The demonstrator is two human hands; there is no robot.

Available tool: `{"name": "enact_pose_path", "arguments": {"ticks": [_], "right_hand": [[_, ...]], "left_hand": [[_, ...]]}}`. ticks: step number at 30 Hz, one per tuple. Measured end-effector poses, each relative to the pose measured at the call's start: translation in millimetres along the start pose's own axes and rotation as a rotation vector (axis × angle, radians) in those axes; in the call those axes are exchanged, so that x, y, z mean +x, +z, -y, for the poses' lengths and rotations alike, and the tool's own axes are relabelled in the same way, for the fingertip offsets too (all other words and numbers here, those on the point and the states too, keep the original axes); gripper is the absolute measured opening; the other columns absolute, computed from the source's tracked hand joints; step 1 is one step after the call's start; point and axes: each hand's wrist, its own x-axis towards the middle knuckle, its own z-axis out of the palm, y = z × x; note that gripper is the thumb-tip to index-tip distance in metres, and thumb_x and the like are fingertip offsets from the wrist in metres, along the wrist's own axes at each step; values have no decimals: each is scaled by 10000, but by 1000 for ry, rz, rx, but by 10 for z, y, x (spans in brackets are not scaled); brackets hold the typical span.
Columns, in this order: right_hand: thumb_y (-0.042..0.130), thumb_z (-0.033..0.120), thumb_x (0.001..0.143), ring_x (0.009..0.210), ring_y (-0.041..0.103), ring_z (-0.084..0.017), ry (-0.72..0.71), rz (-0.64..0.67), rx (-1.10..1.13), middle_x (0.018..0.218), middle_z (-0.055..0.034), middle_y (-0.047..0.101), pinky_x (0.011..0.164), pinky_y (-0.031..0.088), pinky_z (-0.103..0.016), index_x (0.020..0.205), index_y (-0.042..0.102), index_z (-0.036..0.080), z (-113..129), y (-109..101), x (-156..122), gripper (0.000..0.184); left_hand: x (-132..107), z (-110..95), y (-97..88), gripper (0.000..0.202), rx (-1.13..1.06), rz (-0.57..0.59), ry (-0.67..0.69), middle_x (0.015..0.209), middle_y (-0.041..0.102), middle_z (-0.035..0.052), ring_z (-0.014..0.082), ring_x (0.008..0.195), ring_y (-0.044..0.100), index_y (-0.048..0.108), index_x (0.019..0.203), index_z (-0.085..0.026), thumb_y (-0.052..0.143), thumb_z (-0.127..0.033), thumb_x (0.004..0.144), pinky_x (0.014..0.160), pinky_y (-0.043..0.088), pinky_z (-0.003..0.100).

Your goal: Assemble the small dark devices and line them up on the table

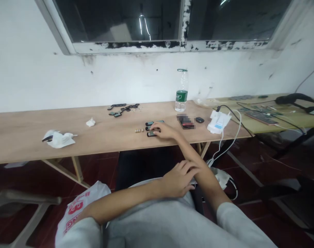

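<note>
My right hand (164, 131) reaches over the near edge of the wooden table, fingers apart and curved down on small flat pieces with black ends and grey-green faces. The front piece (151, 134) lies by my thumb; another piece (149, 123) lies behind it, partly covered by my fingers. Just left of them stands a short row of small tan bits (139, 131), too small to name. My left hand (180, 179) is open in front of my body, its fingers spread over my right forearm; I cannot tell whether they touch it.
Crumpled tissue (60, 138) and a smaller wad (90, 122) lie to the left. Black pieces (120, 110) are scattered at the back. A water bottle (181, 93), a phone (186, 121), a black case (199, 120) and a white power strip (218, 122) with cables are rightward.
</note>
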Motion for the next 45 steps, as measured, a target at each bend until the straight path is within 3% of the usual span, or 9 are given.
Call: {"name": "enact_pose_path", "arguments": {"ticks": [6, 9, 13, 16, 19, 22, 30, 36, 45], "right_hand": [[527, 39, 873, 1053, 644, -227, 117, -175, -83, 1126, -101, 714, 1017, 482, -352, 1088, 775, 155, -159, -80, -50, 347], [463, -59, 780, 1082, 645, -226, 163, -191, -98, 1156, -107, 713, 1036, 473, -336, 1128, 772, 142, -316, -91, -68, 507], [457, -71, 729, 1167, 634, -244, 235, -129, -107, 1206, -122, 722, 1093, 444, -344, 1086, 788, 131, -471, -113, -82, 527], [481, 11, 823, 1093, 662, -248, 293, -103, -144, 1157, -130, 745, 1033, 479, -334, 1002, 797, 129, -491, -154, -102, 382], [516, 100, 885, 916, 682, -227, 373, -137, -189, 979, -121, 766, 908, 511, -302, 885, 781, 126, -454, -207, -139, 267], [597, 113, 855, 814, 676, -204, 440, -140, -181, 849, -85, 757, 811, 514, -271, 815, 752, 136, -422, -257, -189, 162], [661, 163, 901, 986, 710, -228, 460, -85, -64, 1143, -135, 760, 905, 545, -316, 1169, 739, 134, -435, -339, -266, 281], [683, 191, 884, 929, 701, -219, 475, -69, -61, 1052, -113, 765, 872, 544, -313, 1034, 744, 138, -502, -319, -261, 170], [715, 232, 791, 849, 660, -195, 467, -310, 61, 921, -70, 723, 809, 534, -303, 931, 681, 141, -494, -307, -247, 170]], "left_hand": [[10, 91, 66, 739, -274, 202, 94, 1487, 417, 180, 315, 1405, 438, 368, 1570, -217, 663, -469, 941, 1175, 400, 448], [61, 245, -93, 712, -273, 147, 15, 1528, 363, 162, 311, 1464, 380, 379, 1574, -252, 658, -446, 948, 1207, 363, 462], [80, 470, -583, 747, -75, -122, -93, 1598, 296, 185, 339, 1506, 310, 347, 1594, -218, 654, -427, 945, 1244, 288, 521], [-23, 713, -1122, 389, 68, -290, -160, 1435, 525, 136, 290, 1372, 490, 640, 1342, -219, 534, -388, 1009, 1206, 356, 471], [-233, 1069, -1610, 357, 164, -452, -342, 1187, 679, 119, 267, 1111, 647, 709, 1208, -173, 492, -375, 1009, 1051, 492, 424], [-452, 1424, -1859, 400, 296, -427, -505, 1232, 679, 139, 301, 1124, 643, 695, 1247, -141, 570, -362, 939, 1027, 491, 435], [-556, 1645, -1722, 350, 540, -279, -683, 1375, 608, 156, 358, 1298, 499, 696, 1248, -182, 559, -359, 979, 1068, 378, 533], [-548, 1643, -1714, 297, 557, -315, -703, 1326, 633, 154, 365, 1274, 488, 724, 1159, -181, 551, -345, 982, 1012, 372, 521], [-476, 1526, -1742, 252, 532, -362, -689, 1256, 649, 148, 359, 1258, 504, 724, 1120, -189, 557, -319, 984, 1018, 368, 508]]}}
